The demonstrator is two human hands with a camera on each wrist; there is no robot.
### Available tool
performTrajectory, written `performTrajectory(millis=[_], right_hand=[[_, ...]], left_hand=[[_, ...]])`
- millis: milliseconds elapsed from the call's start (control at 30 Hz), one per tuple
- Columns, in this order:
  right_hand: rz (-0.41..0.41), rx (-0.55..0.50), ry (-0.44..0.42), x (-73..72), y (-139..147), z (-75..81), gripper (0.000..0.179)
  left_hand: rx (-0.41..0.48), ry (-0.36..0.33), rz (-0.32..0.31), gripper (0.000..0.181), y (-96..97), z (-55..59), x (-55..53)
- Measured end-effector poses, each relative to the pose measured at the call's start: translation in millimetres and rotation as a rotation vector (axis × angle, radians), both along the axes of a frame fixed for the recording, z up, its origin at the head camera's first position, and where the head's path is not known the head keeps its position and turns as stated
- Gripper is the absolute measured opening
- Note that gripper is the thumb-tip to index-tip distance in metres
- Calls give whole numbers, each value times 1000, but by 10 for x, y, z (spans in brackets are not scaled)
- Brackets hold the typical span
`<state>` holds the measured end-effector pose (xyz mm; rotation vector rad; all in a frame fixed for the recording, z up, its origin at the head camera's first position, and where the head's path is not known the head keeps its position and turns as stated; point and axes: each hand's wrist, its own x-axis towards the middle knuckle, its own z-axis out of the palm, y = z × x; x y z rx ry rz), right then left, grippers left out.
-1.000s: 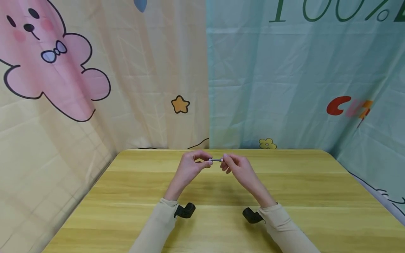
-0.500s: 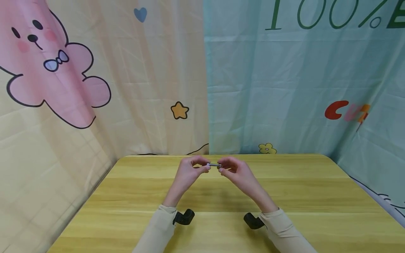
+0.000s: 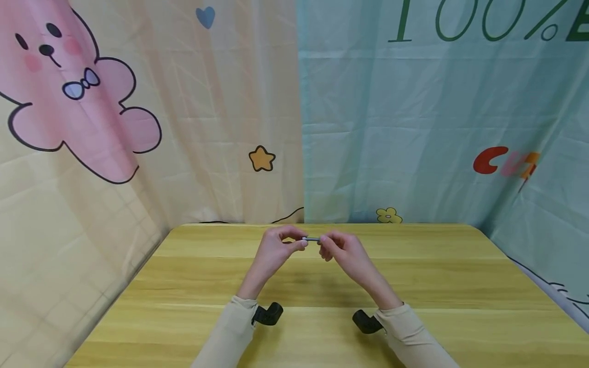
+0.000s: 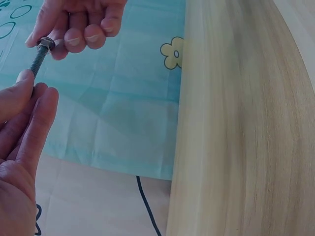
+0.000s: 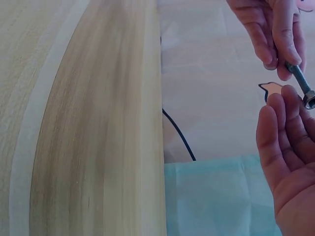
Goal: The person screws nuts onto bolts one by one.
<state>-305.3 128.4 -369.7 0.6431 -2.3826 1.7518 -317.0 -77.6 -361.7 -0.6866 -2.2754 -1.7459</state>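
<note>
A threaded metal bolt is held level between the two hands, above the far part of the table. My left hand pinches its left end between thumb and fingers, which hide that end. At the other end a hex nut sits on the thread. My right hand has thumb and index finger on the nut, its other fingers curled loosely below, as the left wrist view shows. From the right wrist view the nut lies right by the right fingertips, and the bare shank runs to the left hand.
Under the hands lies a wood-grain table. Printed curtains hang behind its far edge and along both sides. Each wrist carries a black camera mount by the sleeve cuff.
My right thumb and index finger have shifted about the nut: thumb forward, then drawn back with the fingers spread, now forward again. The left hand keeps its pinch. The head view has tilted slightly.
</note>
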Motion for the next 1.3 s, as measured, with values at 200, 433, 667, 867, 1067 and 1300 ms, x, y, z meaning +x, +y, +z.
performTrajectory(millis=[200,433,667,867,1067,1300], right_hand=[[-10,-31,-29,30,-2,16,39],[40,-17,91,38,36,68,30],[63,-45,112,37,45,66,24],[49,-61,68,47,44,63,22],[-36,-24,53,44,7,54,24],[-16,-29,49,37,19,62,30]], left_hand=[[-8,6,5,7,-9,11,16],[8,0,15,8,-15,46,27],[5,-9,19,10,0,113,71],[10,-17,2,10,17,294,265],[5,-2,2,10,32,320,305],[4,9,8,9,38,315,293]])
